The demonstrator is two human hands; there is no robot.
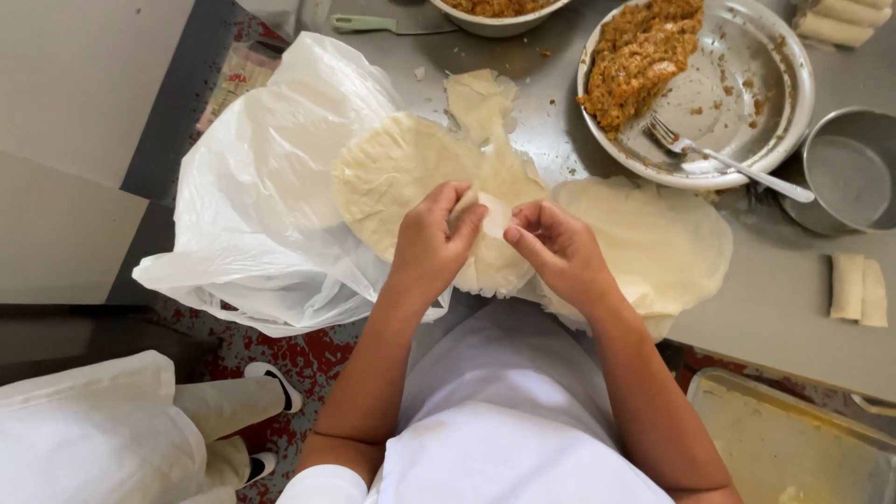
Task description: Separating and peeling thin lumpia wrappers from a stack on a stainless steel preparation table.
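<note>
Both hands (pixel 495 238) pinching thin wrapper (pixel 495 217)

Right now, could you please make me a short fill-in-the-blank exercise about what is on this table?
1. Both hands, the left hand and the right hand, pinch a thin round ____.
2. The fork rests in the metal ____ beside the minced filling.
3. The stack of wrappers lies on a white plastic ____.
4. Two finished rolls lie on the table to the person's ____.

Missing words: wrapper; bowl; bag; right
</note>
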